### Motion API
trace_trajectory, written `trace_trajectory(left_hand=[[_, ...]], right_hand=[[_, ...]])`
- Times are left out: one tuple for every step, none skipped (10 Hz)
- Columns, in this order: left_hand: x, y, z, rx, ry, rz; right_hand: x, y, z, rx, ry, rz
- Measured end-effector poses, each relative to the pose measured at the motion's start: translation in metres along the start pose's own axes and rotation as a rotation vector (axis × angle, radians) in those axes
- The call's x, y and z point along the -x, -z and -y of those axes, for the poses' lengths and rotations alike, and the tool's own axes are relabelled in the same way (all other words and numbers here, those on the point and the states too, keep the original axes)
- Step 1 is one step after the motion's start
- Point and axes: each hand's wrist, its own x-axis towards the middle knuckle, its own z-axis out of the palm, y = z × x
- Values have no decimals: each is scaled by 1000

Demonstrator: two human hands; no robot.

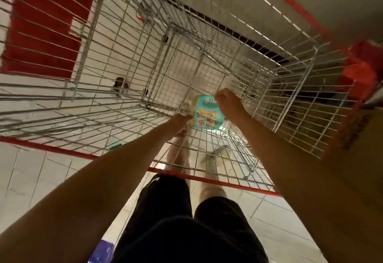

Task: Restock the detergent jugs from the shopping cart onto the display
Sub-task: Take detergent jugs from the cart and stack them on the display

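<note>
- The teal detergent jug [208, 113] sits deep inside the wire shopping cart [296, 88], at its near end.
- Right hand [227, 100]: fingers curled closed at the jug's handle.
- Left hand [180, 123] touches the jug's left side; grip unclear.
- Label colourful, writing blurred, unreadable.

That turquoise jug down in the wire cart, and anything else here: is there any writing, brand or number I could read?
None can be read.
Turquoise detergent jug: its label shows orange and red print, too blurred to read.
Brown cardboard box at the right edge: dark print, smeared beyond reading.
Black shorts: a small white logo mark, no letters.
</note>
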Motion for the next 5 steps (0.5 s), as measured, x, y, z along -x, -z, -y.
trace_trajectory(left_hand=[[-44, -3, 2, 25, 56, 4], [-85, -14, 5, 130, 107, -4], [-110, -32, 5, 274, 250, -51], [-140, -35, 18, 299, 222, -52], [-162, -28, 29, 277, 239, -63]], right_hand=[[-55, -14, -14, 79, -46, 19], [-111, -33, -28, 179, -62, 12], [-158, -56, -47, 302, -53, 62], [-193, -77, -68, 530, -18, 204], [-218, -89, -82, 611, 20, 280]])
